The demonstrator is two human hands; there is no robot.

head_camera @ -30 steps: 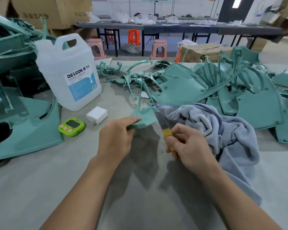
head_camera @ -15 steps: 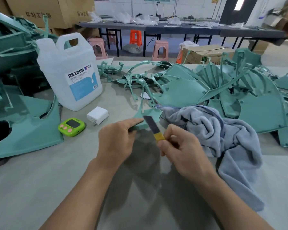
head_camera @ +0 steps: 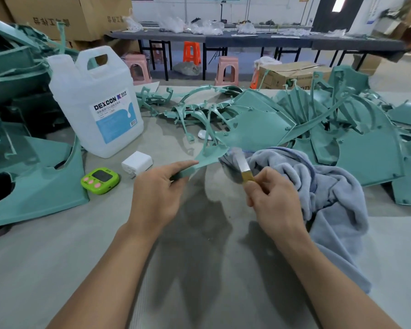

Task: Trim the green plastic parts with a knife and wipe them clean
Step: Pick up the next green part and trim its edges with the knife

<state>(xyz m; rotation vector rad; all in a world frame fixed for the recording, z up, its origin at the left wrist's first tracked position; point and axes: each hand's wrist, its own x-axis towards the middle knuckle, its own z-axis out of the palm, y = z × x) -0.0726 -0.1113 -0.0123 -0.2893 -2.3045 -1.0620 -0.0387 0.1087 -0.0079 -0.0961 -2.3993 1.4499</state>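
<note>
the knife (head_camera: pixel 243 166) blade is blurred at centre frame and its tip is hard to make out. the right hand (head_camera: pixel 273 200) curls tight round its yellow handle. the left hand (head_camera: pixel 157 193) pinches the green part (head_camera: pixel 209 155), forefinger stretched along the top, lower fingers hidden beneath. a grey cloth (head_camera: pixel 330 186) lies right of the blade, with a heap of green parts (head_camera: pixel 365 138) in the upper right. a dexcon jug (head_camera: pixel 97 103), white block (head_camera: pixel 137 162) and green timer (head_camera: pixel 100 178) stand left. the held part sits just above centre, its long axis running lower left to upper right.
</note>
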